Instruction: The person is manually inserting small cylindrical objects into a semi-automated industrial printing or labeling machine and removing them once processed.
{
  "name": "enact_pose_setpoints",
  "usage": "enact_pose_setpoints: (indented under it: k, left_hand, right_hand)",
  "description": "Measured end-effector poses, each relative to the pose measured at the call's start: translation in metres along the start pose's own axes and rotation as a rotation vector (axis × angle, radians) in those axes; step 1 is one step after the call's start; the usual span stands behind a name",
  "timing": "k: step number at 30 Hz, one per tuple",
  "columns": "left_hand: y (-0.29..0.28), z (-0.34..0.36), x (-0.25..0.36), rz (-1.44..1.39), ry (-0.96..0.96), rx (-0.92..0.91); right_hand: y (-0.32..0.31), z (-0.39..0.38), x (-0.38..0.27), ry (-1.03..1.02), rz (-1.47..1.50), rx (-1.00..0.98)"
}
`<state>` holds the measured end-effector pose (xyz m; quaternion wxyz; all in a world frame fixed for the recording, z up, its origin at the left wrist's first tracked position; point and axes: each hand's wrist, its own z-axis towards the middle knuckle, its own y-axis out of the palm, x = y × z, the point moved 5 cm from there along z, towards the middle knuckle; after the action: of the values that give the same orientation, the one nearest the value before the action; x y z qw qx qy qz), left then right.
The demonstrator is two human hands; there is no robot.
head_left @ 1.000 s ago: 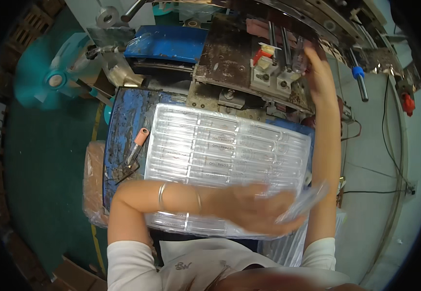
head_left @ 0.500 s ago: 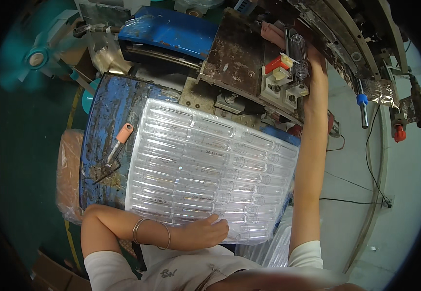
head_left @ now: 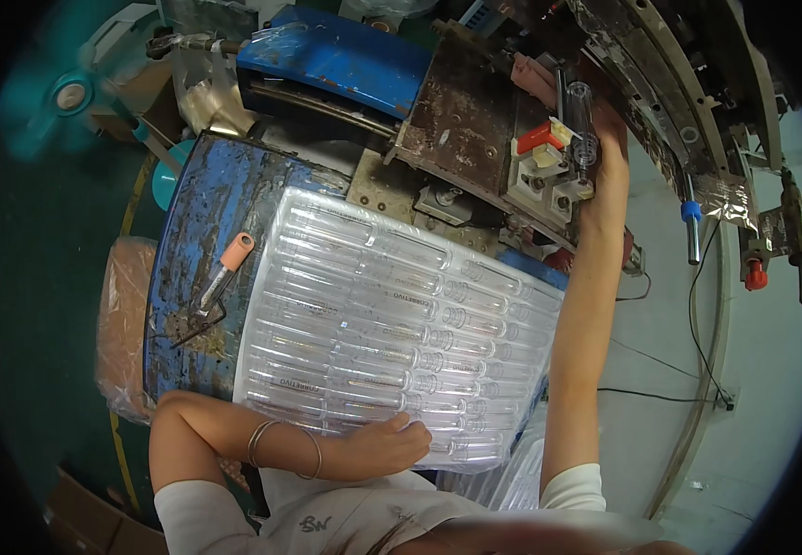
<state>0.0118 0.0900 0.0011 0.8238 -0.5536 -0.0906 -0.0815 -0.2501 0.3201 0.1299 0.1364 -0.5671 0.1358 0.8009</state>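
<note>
The left hand [head_left: 390,448] curls at the clear tray [head_left: 263,301]. The right hand [head_left: 611,148] meets a clear tube [head_left: 582,116]; I cannot tell either grip.

White short-sleeved shirt [head_left: 364,507], dark chest lettering [head_left: 315,524], two thin bangles [head_left: 318,453]

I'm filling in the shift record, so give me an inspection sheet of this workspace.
Surface: blue bench, paint badly worn.
Work items: tray of clear tubes on the bench; one single tube at the machine fixture.
Clutter: pink-ended stick and black L-shaped key, left of the tray.
Hands: left hand at the tray's near edge, fingers curled; right hand beside the single tube, grip unclear.
Cables: black cable against the pale surface at right.
Surroundings: teal fan and plastic-wrapped package at left.
</note>
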Motion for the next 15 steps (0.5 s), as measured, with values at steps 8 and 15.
enact_pose_setpoints:
  k: [8,15]
  left_hand:
    - [0.004,-0.001,0.0,-0.014,-0.007,-0.026]
    - [0.003,0.001,0.0,-0.032,-0.027,-0.032]
  right_hand:
    - [0.001,-0.001,-0.001,0.063,-0.055,0.054]
    - [-0.008,0.005,0.0,-0.043,-0.242,0.04]
